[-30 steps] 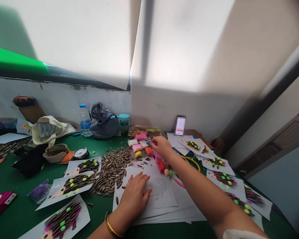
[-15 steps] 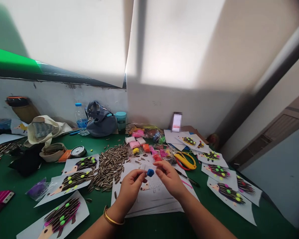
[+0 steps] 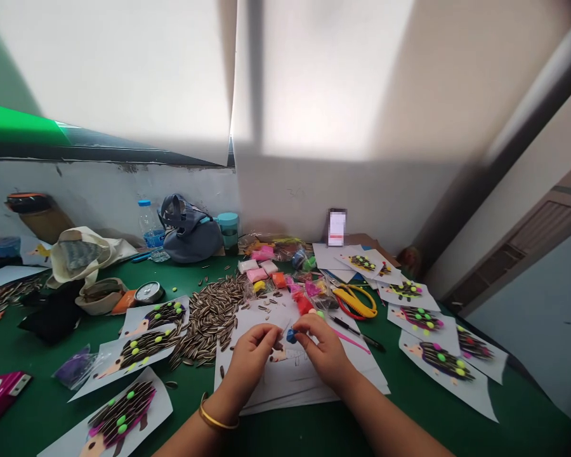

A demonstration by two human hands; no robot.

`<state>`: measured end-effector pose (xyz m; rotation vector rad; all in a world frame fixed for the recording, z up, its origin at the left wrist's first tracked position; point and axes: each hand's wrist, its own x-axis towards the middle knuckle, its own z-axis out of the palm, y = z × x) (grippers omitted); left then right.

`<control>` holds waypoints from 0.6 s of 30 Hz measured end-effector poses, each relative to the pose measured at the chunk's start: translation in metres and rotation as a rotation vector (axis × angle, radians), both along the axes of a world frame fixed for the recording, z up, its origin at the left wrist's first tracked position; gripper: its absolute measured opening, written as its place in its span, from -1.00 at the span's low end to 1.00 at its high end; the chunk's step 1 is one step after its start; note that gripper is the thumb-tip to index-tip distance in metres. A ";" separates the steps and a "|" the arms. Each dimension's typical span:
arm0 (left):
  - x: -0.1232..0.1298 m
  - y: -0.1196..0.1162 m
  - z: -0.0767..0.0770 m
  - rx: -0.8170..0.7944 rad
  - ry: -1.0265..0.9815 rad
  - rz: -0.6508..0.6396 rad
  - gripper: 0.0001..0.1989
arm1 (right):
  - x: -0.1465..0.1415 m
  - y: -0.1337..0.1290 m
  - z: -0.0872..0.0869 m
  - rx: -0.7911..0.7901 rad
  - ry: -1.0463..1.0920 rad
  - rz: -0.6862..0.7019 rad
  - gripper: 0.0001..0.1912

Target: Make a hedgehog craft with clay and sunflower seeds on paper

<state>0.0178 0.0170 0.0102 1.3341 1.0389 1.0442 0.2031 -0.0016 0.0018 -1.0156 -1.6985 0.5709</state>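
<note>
My right hand [image 3: 324, 349] pinches a small blue lump of modelling clay [image 3: 291, 336] between thumb and fingertips. My left hand [image 3: 255, 350] is closed just beside it, thumb against fingers; what it grips, if anything, is too small to make out. A gold bangle [image 3: 214, 416] circles the left wrist. Both hands hover over a stack of white paper [image 3: 309, 397] whose top sheet bears a hedgehog drawing [image 3: 280, 357], partly hidden by the fingers. Beyond the right hand lie small clay balls and a black pen [image 3: 359, 333].
Striped sunflower seeds [image 3: 214, 308] are heaped left of the paper. Packets of coloured clay [image 3: 257, 275] lie behind, beside yellow-handled scissors [image 3: 356, 301]. Seed-covered hedgehog pictures [image 3: 124, 409] flank both sides. A phone [image 3: 337, 227], a bottle [image 3: 152, 231] and bags [image 3: 190, 238] stand along the wall.
The blue clay has gone from the left fingertips to the right hand's pinch. My right fingers have closed, and the camera view has shifted slightly.
</note>
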 end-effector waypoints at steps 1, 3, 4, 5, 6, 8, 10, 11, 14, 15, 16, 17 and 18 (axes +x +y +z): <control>0.000 0.000 0.000 -0.016 0.007 -0.015 -0.69 | 0.000 0.000 0.000 0.012 -0.003 0.000 -0.89; 0.002 0.001 0.001 -0.064 0.007 -0.052 -0.70 | 0.001 0.000 0.001 0.030 -0.015 0.005 -0.85; 0.002 0.000 0.001 -0.081 0.006 -0.068 -0.71 | 0.001 0.000 0.001 0.038 -0.024 0.006 -0.84; 0.003 0.000 0.002 -0.093 0.006 -0.080 -0.72 | 0.000 0.000 0.001 0.047 -0.033 0.006 -0.83; 0.003 0.000 0.002 -0.100 0.007 -0.089 -0.73 | 0.000 0.000 0.001 0.056 -0.045 0.004 -0.83; 0.004 -0.001 0.003 -0.102 0.009 -0.104 -0.75 | 0.000 0.000 0.000 0.067 -0.075 -0.005 -0.82; 0.003 -0.001 0.004 -0.105 0.010 -0.116 -0.76 | 0.000 0.000 -0.001 0.079 -0.107 -0.016 -0.81; 0.003 -0.001 0.004 -0.106 0.014 -0.120 -0.77 | -0.001 -0.001 -0.001 0.089 -0.126 -0.026 -0.81; 0.002 -0.001 0.004 -0.106 0.009 -0.116 -0.75 | -0.002 -0.004 0.000 0.168 -0.175 -0.129 -0.78; 0.002 -0.001 0.004 -0.106 -0.010 -0.107 -0.73 | -0.003 -0.006 0.002 0.203 -0.189 -0.177 -0.76; 0.002 -0.002 0.005 -0.104 -0.035 -0.099 -0.72 | -0.004 -0.007 0.003 0.235 -0.204 -0.218 -0.75; 0.002 -0.002 0.005 -0.099 -0.061 -0.093 -0.71 | -0.005 -0.009 0.005 0.261 -0.221 -0.248 -0.77; 0.003 -0.003 0.006 -0.089 -0.082 -0.089 -0.71 | -0.006 -0.011 0.007 0.280 -0.239 -0.269 -0.81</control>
